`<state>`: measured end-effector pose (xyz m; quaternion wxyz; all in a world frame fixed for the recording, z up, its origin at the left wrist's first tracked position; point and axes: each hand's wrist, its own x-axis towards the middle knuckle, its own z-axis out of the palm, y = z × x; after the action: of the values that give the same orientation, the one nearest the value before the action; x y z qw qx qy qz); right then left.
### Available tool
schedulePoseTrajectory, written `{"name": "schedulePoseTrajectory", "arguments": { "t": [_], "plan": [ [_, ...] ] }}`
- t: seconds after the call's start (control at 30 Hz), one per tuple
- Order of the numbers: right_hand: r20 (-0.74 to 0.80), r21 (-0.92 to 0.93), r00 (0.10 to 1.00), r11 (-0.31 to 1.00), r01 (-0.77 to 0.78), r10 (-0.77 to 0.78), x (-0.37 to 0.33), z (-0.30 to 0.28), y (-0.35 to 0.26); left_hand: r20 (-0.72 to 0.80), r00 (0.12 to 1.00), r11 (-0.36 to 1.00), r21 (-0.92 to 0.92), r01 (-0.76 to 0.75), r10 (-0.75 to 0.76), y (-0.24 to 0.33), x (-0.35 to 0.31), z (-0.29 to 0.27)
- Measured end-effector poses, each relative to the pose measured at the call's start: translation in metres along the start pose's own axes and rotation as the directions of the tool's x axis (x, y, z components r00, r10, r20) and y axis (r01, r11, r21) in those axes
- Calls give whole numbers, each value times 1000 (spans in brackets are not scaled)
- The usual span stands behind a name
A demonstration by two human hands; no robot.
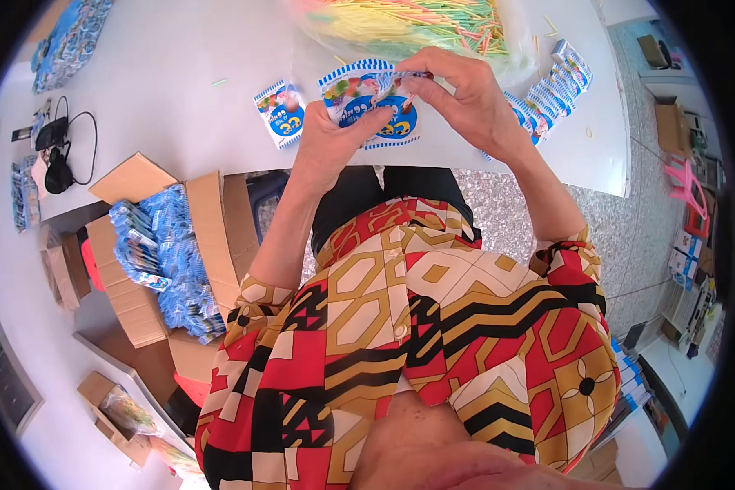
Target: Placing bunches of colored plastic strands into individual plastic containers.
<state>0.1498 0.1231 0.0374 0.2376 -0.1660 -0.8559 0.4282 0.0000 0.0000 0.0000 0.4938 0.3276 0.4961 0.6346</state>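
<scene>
A small blue-and-white printed packet (pixel 396 129) is held up over the white table. My left hand (pixel 332 145) grips it from the left, thumb across its front. At its upper right corner, the fingers of my right hand (pixel 465 91) are closed on the edge in a pinch. The packet looks creased near the middle; whether it is sealed along the top cannot be made out. Just left of my left hand lies a similar packet (pixel 279 116), flat on the table. Beyond my hands sits a clear plastic bag (pixel 521 51) full of thin pastel sticks (pixel 416 24).
Overlapping packets (pixel 559 91) lie in a row at the right of the white table (pixel 180 90). An open cardboard box (pixel 206 214) with many packets stands below the table's left edge. Black cabled devices (pixel 55 155) and a stack of packets (pixel 72 41) are at the far left.
</scene>
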Motion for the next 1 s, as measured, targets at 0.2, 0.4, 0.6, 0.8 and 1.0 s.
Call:
{"name": "schedulePoseTrajectory", "arguments": {
  "t": [0.2,0.4,0.6,0.8,1.0],
  "plan": [
    [-46,-44,999,999,20,-22,-2,5,-1,-60,997,999,6,-53,53,2,-2,0],
    [-186,-178,962,970,168,-201,2,-8,-11,-107,991,995,-63,-83,75,4,3,1],
    [-99,-289,922,897,334,-375,9,-16,-17,-171,984,996,-71,-58,45,6,4,0],
    [-265,-96,957,991,94,-117,44,-36,35,-263,964,988,-141,-70,31,4,2,-12],
    [-228,-408,969,913,-7,-95,101,-69,125,-258,965,982,-172,-84,37,1,6,-17]
  ]
}}
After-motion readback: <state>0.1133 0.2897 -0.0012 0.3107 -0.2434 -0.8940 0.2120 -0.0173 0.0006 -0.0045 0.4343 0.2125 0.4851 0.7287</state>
